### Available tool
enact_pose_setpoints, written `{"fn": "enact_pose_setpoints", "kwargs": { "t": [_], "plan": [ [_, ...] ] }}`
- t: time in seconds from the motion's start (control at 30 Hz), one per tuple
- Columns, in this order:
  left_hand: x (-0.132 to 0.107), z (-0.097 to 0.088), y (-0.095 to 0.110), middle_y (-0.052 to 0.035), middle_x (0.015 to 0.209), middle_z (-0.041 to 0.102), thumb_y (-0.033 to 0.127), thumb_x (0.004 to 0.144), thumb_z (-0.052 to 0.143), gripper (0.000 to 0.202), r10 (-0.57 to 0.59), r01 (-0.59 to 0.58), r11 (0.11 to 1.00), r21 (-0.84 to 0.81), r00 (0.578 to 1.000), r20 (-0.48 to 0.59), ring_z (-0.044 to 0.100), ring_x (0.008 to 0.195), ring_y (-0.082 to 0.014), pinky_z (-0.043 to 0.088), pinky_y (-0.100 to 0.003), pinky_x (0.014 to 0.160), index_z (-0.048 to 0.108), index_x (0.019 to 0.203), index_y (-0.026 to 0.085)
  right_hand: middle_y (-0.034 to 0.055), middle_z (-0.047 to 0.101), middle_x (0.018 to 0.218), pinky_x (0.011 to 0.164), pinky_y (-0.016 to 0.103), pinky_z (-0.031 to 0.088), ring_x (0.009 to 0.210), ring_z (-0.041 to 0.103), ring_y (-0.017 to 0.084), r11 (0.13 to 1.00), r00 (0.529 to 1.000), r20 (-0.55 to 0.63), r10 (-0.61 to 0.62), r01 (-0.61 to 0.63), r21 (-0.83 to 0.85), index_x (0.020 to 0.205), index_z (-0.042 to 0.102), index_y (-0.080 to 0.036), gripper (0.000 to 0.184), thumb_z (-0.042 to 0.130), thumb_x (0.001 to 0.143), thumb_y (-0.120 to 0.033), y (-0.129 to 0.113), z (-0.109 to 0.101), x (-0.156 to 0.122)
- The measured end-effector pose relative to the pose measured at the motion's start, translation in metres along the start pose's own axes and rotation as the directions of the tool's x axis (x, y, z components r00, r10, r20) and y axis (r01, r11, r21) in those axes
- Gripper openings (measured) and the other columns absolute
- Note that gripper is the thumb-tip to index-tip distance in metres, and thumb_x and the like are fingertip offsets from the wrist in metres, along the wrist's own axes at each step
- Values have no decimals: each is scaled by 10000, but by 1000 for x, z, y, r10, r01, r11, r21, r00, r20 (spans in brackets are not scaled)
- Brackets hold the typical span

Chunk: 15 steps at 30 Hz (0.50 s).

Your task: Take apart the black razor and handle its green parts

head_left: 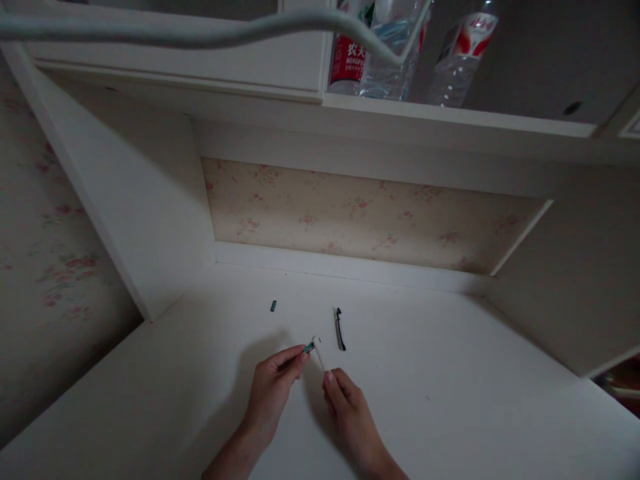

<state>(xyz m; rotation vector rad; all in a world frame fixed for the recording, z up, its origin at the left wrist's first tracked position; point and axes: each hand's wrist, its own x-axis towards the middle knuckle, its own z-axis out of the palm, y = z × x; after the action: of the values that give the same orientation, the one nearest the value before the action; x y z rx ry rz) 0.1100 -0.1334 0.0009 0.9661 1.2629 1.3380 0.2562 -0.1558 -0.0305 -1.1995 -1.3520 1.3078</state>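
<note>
My L hand is low in the frame, just left of ctr, w/ thumb & fingers pinching a small green piece. My R hand, low & a bit right of ctr, has thumb & fingers closed round the lower end of a thin white stick. The stick's top end is up at the green piece, abt mid-frame; can't tell if they're joined or only touching, too small to see.

Just above & right of that, a black handle lies on the white desk, its long side running up the frame. Up & left of my L hand there's a small dark piece w/ a bit of green, also flat on the desk.

Flowered wallpaper shows behind the desk, mid-frame, & more at far left. Upper right, a shelf w/ plastic bottles, one w/ a red label, another tilted. A pale bar runs across the upper left, in front of the cupboard.
</note>
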Motion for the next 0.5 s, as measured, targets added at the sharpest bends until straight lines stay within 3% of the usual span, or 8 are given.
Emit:
{"fn": "enact_pose_setpoints", "kwargs": {
  "t": [0.13,0.3,0.5],
  "plan": [
    [0,0,-1,-40,745,685,429,658,725,411,8,-8,1000,-9,1000,27,511,639,-135,406,-234,592,742,960,151,-64,317,581,460,229,215,513,270,91,1000,995,95,6,-9,25,689,415,-201,404,427,890,-551,2,1,1],
    [1,0,-1,-17,626,632,440,648,730,435,13,-13,1000,2,1000,6,483,590,-124,379,-226,551,741,953,131,-72,289,571,441,229,198,494,248,87,997,999,-24,35,-34,71,684,397,-207,423,428,874,-584,5,-1,5],
    [0,-1,-1,-11,643,625,414,671,716,398,14,-14,1000,-11,1000,23,469,601,-120,373,-221,561,740,962,144,-64,317,580,463,231,208,515,272,90,999,995,102,12,-16,31,689,418,-198,404,433,891,-547,6,0,2]
  ]
}}
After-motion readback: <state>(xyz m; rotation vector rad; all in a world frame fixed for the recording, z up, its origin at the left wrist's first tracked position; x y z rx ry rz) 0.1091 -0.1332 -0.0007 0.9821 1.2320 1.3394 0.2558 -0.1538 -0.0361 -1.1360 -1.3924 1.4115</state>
